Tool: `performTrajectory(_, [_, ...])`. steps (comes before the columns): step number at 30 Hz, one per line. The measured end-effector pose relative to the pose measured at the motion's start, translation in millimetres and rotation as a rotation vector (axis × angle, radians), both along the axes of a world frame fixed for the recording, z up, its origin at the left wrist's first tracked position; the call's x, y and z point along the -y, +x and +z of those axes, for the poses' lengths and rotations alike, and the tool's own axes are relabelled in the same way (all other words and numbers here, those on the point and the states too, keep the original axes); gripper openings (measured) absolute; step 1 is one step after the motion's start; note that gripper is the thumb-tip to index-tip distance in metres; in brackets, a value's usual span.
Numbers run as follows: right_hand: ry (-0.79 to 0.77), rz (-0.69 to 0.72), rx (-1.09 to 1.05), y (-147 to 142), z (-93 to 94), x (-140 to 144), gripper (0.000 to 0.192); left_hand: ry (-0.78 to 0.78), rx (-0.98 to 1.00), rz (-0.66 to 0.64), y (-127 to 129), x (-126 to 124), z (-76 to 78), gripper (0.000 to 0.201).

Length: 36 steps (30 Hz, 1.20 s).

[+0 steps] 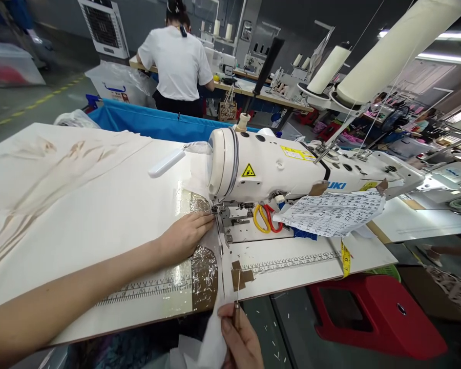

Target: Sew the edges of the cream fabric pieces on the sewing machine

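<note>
Fabric (215, 333), a thin white strip, runs from the needle area of the sewing machine (269, 166) down over the near edge of the worktop (100, 205). Left hand (186, 236) lies flat on the worktop just left of the machine's presser foot, fingers together and pressing the strip's edge there, grip not closed on anything. Right hand (240, 341) sits below the worktop edge, in front of the machine, its grip clamped on the strip and on a thin metal tool (237, 302) held upright. Scissors (267, 218) with yellow and red handles lie under the machine arm, beside a printed sheet (330, 212). Behind the machine, a person in a white shirt (179, 61) stands at another bench.
</note>
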State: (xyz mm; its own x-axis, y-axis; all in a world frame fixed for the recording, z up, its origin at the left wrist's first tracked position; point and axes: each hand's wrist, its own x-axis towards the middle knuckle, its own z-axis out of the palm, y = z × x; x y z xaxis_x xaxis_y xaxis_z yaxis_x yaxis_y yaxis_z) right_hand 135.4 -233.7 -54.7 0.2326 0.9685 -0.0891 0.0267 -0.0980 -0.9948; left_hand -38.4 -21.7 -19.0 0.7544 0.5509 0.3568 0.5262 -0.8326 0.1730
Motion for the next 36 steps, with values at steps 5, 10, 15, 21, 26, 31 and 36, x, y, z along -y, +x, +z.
performTrajectory(5, [-0.195,-0.045,0.164,1,20.3,-3,0.043,0.027,-0.071,0.086,11,2,8.4,0.043])
performTrajectory(10, [-0.089,-0.006,0.288,6,37.0,-17,0.041,-0.004,-0.04,0.067,11,-4,18.2,0.038])
performTrajectory(15, [-0.036,-0.011,0.344,6,42.8,-26,0.039,-0.039,0.076,-0.056,5,-7,17.2,0.037])
performTrajectory(21, [0.107,0.071,0.443,10,49.9,-45,0.029,0.005,0.001,0.035,5,-8,14.6,0.041])
performTrajectory(26, [0.162,0.098,0.557,11,59.2,-57,0.029,0.004,0.059,-0.018,3,-5,16.4,0.04])
performTrajectory(31, [0.168,0.108,0.574,9,60.7,-66,0.028,0.044,0.054,-0.065,5,-5,15.0,0.032])
performTrajectory(36, [0.192,0.099,0.618,8,59.5,-78,0.029,0.038,-0.019,0.049,5,-5,15.1,0.04])
